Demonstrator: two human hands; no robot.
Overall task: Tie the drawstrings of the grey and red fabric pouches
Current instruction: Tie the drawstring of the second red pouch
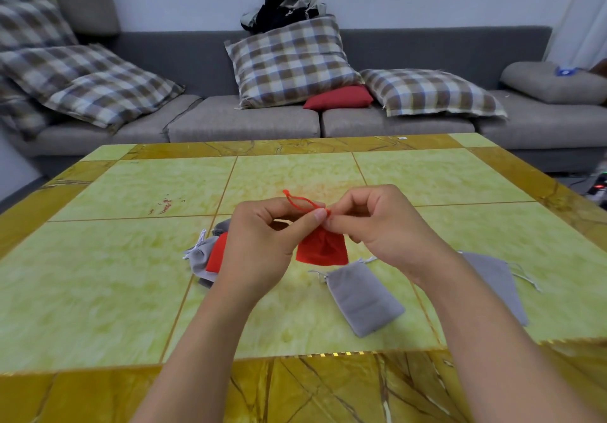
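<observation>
Red pouch (322,247) hangs just below pinch, mouth gathered, contents not visible. Left hand (262,241) and right hand (384,225) meet above table (131,291), fingertips of each pinching red drawstring (300,201); string loop sticks up and away, left of pinch. Behind left hand: heap of grey and red pouches (207,256), partly hidden. Below pinch, toward person: flat grey pouch (363,301), cords loose. Under right forearm: second grey pouch (496,278), part covered. Far beyond: sofa (246,120), checked cushions (292,61).
</observation>
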